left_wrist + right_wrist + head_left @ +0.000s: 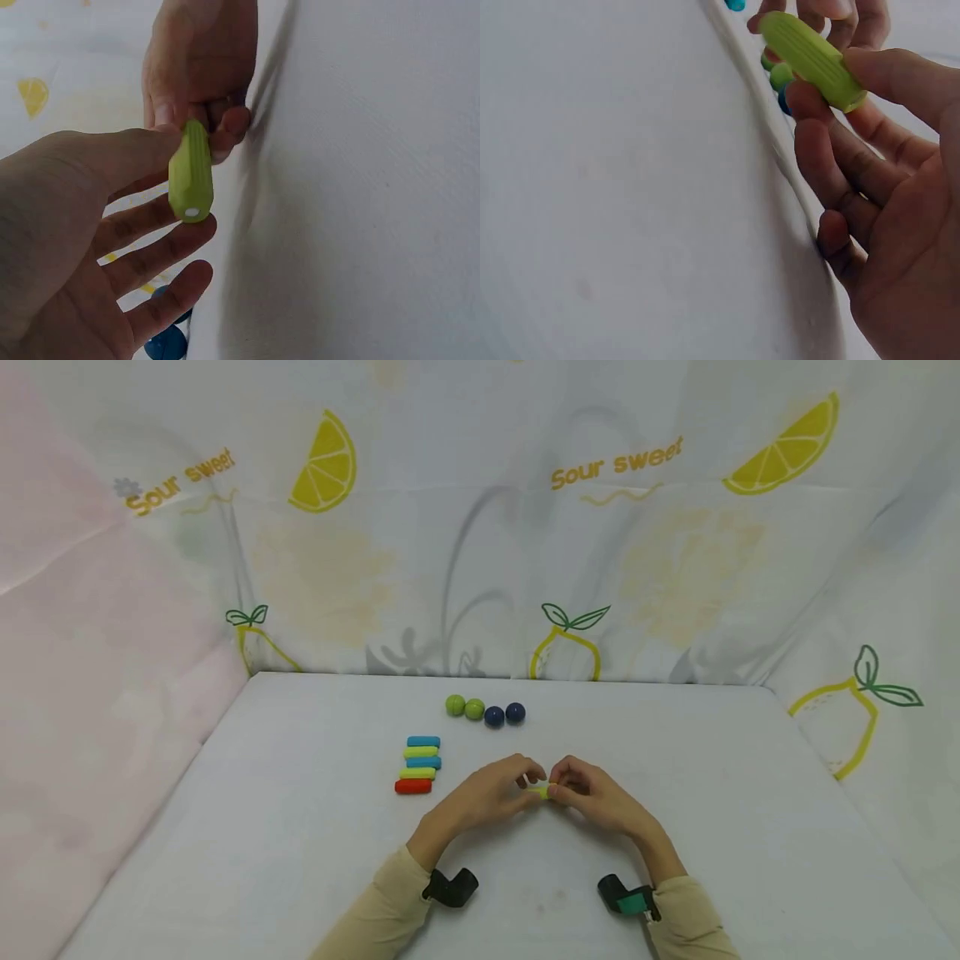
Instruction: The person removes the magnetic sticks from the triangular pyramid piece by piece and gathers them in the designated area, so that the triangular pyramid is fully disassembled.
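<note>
My right hand [596, 793] pinches a short, ribbed yellow-green stick [814, 60] between thumb and forefinger. The stick looks like modelling clay, with a pale dot at one end in the left wrist view. Around its other end is my left hand [495, 789], thumb right at the stick's side. The left fingers [169, 247] are spread loosely behind and below it, with a gap to the forefinger in the head view. To the left of the hands, several similar sticks lie stacked in a column: blue sticks [423, 742], yellow-green sticks [417, 773] and a red stick [413, 787] nearest me.
Behind the hands, two green balls [455, 705] and two dark blue balls [494, 717] form a row on the white table [300, 860]. A lemon-printed cloth [465, 527] hangs along the table's far edge. Black wrist cameras [453, 888] are strapped to both arms.
</note>
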{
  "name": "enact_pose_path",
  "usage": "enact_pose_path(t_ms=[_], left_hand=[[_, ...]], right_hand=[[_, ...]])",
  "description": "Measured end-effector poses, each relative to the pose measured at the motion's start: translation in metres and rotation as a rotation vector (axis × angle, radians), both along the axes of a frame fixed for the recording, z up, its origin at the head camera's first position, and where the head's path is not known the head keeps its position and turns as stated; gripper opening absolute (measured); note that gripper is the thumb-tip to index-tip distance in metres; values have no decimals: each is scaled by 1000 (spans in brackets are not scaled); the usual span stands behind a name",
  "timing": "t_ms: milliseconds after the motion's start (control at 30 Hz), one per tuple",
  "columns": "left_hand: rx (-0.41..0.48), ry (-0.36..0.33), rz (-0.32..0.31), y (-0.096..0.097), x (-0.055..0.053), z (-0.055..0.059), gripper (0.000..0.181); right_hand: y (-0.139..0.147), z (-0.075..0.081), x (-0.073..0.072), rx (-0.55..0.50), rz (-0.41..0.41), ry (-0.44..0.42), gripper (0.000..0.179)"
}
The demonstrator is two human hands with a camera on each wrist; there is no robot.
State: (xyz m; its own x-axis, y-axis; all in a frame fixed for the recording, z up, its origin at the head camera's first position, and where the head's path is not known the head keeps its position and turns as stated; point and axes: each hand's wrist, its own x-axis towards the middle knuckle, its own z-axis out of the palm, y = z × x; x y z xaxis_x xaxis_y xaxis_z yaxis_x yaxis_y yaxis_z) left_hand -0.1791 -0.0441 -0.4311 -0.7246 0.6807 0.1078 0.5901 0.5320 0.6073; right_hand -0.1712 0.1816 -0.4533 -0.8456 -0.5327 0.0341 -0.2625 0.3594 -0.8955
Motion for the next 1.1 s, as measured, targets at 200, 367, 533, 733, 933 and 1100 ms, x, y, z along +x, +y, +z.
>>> enact_pose_path(t_ms=[200, 367, 533, 733, 933, 1100], left_hand=[[-21, -2, -9, -7, 6, 4, 17], [-60, -23, -21, -21, 4, 10, 15], [-45, -25, -4, -38, -1, 14, 16], [-21, -40, -17, -63, -7, 20, 15], [-52, -127, 45, -95, -10, 27, 14], [-61, -179, 93, -120, -11, 33, 9]], right_hand=[[-5, -4, 0, -67, 66, -35, 15], [-6, -3, 2, -41, 53, -12, 13], [-5, 0, 2, -5, 29, -9, 16], [-4, -2, 1, -2, 8, 1, 16], [-3, -2, 2, -20, 20, -4, 16], [-2, -3, 1, -24, 22, 9, 15]])
